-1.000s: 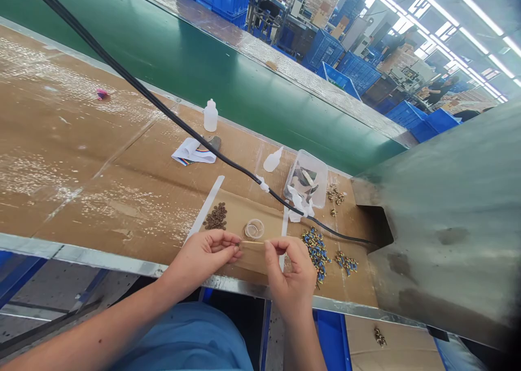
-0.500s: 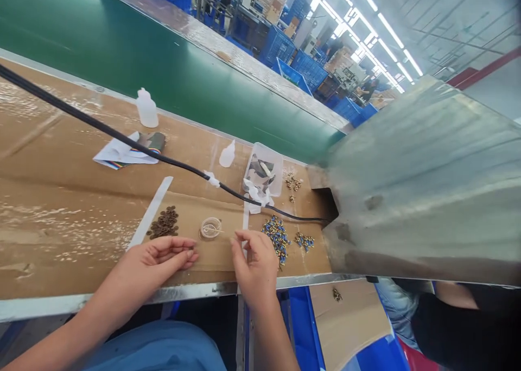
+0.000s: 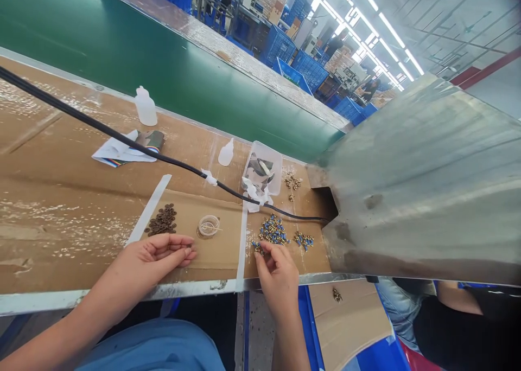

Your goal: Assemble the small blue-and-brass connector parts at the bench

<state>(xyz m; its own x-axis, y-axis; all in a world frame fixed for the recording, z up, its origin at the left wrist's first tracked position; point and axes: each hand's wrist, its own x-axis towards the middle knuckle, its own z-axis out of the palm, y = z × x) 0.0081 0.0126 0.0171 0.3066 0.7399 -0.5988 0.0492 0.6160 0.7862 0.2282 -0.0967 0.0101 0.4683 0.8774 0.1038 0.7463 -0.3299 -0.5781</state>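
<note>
On the bench [image 3: 81, 197], near its front edge, the L hand [image 3: 151, 262] is staying above the cardboard w/ fingers curled, lying side by side; thumb & index are pinching a small dark bit [image 3: 189, 246]. This is mostly hidden, so which way it is pointing I cannot tell. Just beyond this hand, brown discs [image 3: 161, 220] are lying in a heap, at diff. angles. To the right, the clear cup [image 3: 208, 217] is standing w/ opening up. A thin stick [image 3: 215, 228] is resting in it: long axis is running approx. left-right, outer end is passing over the rim & pointing right, toward the blue-gold pcs [image 3: 273, 230]. These pcs are lying heaped beyond the tape [image 3: 242, 251], pointing all ways, w/o common axis. The R hand [image 3: 281, 268] is reaching their near edge, fingers bent, thumb & index being close; whether they are pinching a pc, I cannot tell.
</note>
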